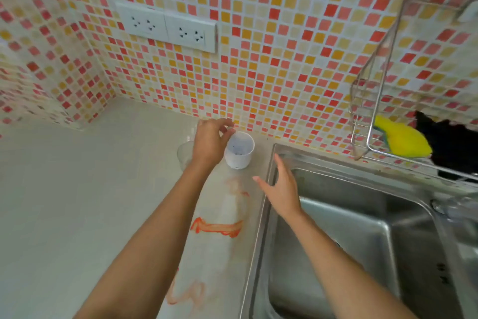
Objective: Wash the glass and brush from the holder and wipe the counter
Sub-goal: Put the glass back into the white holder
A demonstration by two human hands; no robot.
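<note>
The left hand point(210, 141) curls over the white holder's point(239, 150) rim (what it pinches cannot be told); the right hand point(283, 189) hovers with fingers spread, holding nothing, above the sink point(336, 215) edge.

Glass point(184, 155) half hidden behind left wrist (blurred) — black cloth point(450, 148) cut by right edge.

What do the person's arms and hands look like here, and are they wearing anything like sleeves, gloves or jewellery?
Both arms are bare as far as the picture shows, with no sleeves in view. The left hand and the right hand wear no gloves, and no watch, bracelet or ring shows on either. The fingernails look short and plain. Nothing is strapped or marked on the forearms.
</note>
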